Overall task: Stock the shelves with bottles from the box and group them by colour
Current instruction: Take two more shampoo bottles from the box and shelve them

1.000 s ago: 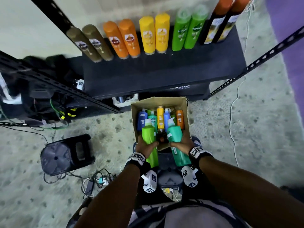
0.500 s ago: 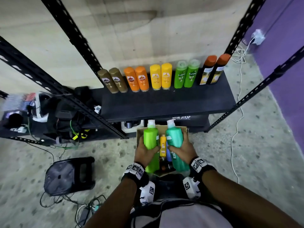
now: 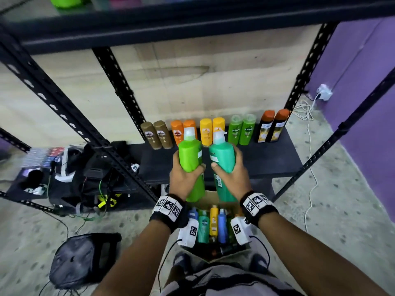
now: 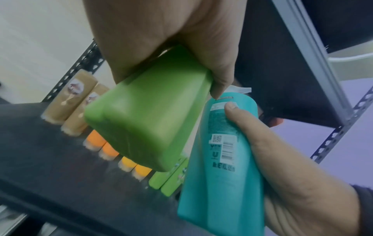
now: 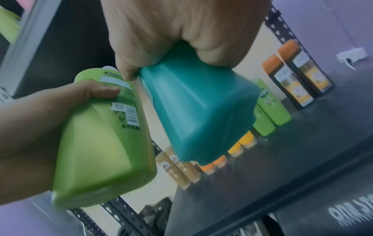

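My left hand (image 3: 184, 176) grips a big light-green pump bottle (image 3: 190, 161) and my right hand (image 3: 232, 174) grips a big teal pump bottle (image 3: 223, 159). Both are held upright, side by side, above the front edge of the black lower shelf (image 3: 267, 163). In the left wrist view the green bottle (image 4: 149, 121) sits in my palm with the teal one (image 4: 222, 175) beside it; the right wrist view shows the teal bottle (image 5: 199, 108) and green one (image 5: 105, 143). The cardboard box (image 3: 211, 196) below my wrists holds several more bottles (image 3: 213, 221).
Along the back of the lower shelf stand pairs of brown (image 3: 157, 135), orange (image 3: 177, 133), yellow (image 3: 211, 130), green (image 3: 241, 129) and black-and-orange (image 3: 271, 127) bottles. An upper shelf (image 3: 192, 24) hangs overhead. A neighbouring shelf with gear (image 3: 85, 176), a black stool (image 3: 81, 259) and cables lie left.
Both hands have lifted the green and teal bottles out of the box and up in front of the lower shelf. The head view has tilted upward, so the upper shelf shows.
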Tool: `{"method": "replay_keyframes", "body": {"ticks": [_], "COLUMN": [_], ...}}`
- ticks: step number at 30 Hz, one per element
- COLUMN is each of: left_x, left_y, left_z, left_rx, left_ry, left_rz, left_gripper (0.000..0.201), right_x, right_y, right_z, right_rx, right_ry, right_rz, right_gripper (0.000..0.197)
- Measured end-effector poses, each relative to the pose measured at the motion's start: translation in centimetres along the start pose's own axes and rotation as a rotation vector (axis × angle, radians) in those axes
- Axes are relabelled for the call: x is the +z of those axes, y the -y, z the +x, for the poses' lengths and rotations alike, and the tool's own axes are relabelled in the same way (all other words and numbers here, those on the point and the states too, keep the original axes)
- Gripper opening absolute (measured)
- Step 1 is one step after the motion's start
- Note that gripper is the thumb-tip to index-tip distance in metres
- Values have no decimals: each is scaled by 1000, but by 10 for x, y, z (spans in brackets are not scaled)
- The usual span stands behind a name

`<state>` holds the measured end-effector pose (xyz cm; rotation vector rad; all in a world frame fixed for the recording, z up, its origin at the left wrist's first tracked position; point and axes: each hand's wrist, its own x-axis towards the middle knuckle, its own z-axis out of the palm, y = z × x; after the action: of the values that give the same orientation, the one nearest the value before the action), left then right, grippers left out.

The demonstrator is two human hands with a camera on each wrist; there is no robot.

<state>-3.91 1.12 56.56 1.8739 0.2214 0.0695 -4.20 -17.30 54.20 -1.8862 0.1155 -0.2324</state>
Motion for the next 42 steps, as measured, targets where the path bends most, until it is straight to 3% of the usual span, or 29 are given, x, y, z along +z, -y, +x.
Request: {"method": "replay_keyframes", "body": {"ticks": [8, 19, 23, 27, 42], "left_x": [-24, -56, -69, -81, -100], "left_y": [-74, -190, -237, -275, -378], "left_z": [26, 49, 52, 51, 70], "left_rx": [273, 532, 600, 689, 884], "left_ry": [-97, -139, -172, -201, -261], "left_rz": [-108, -207, -274, -324, -435], "left_gripper": [85, 63, 74, 65, 69], "right_x": [-15, -45, -51, -62, -88], "right_y": [78, 203, 243, 282, 384], "right_z": [41, 76, 89, 104, 139], "right_rx": [-316, -605, -666, -739, -796], "right_ry": [-132, -177, -228, -261, -314], "right_rz": [73, 202, 380, 472, 373], "right_gripper": [84, 80, 76, 72, 76]}}
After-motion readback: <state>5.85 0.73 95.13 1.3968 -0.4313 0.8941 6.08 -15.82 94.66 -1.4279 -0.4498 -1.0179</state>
